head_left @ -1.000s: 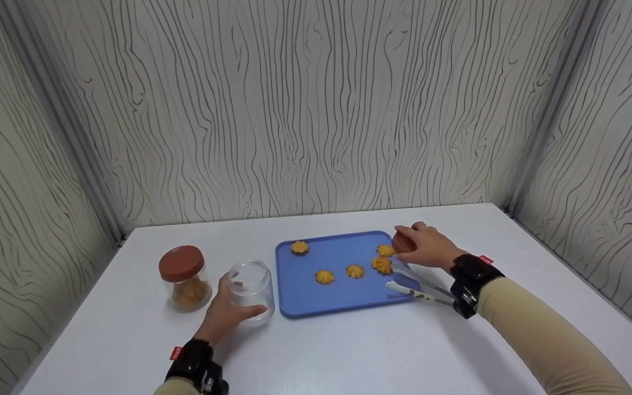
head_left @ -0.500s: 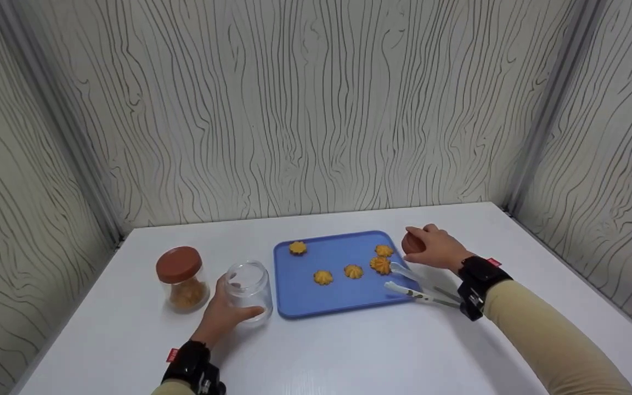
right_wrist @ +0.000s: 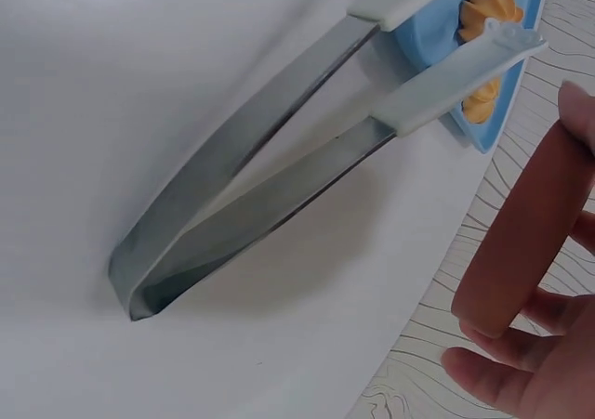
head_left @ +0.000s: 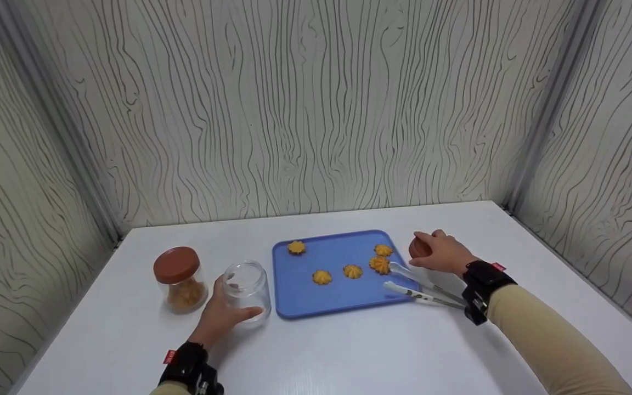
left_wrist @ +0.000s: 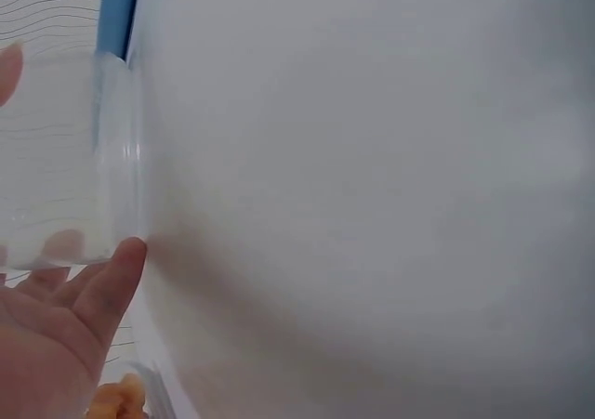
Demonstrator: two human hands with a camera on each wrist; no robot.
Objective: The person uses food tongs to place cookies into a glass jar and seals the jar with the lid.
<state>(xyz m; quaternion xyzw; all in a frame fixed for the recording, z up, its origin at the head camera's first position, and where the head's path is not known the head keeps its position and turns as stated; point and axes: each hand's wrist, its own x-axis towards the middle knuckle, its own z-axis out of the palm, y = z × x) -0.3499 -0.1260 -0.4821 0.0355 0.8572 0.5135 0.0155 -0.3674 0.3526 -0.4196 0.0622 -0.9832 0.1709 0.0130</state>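
My left hand (head_left: 220, 317) curls around a clear, lidless jar (head_left: 246, 296) that stands upright on the table, left of the blue tray. In the left wrist view, its fingers (left_wrist: 107, 294) press against the jar's side. To the right of the tray, my right hand (head_left: 446, 253) grips a reddish-brown round lid (right_wrist: 525, 238) by its rim. I cannot tell whether the lid touches the table. Below that hand lie tongs (right_wrist: 237, 145) with metal arms and white tips. Their tips rest over the tray's right edge, beside a ridged cookie (head_left: 379, 265).
Several flower-shaped cookies, such as this one (head_left: 322, 277), lie spread on the blue tray (head_left: 338, 303). At the left, a jar with a brown lid (head_left: 176, 264) holds more cookies. Wood-patterned panels (head_left: 294, 109) close off the table's back and sides.
My right hand has moved right with the lid, from over the tray's right edge to beside it. The left hand and its jar stay about where they were.
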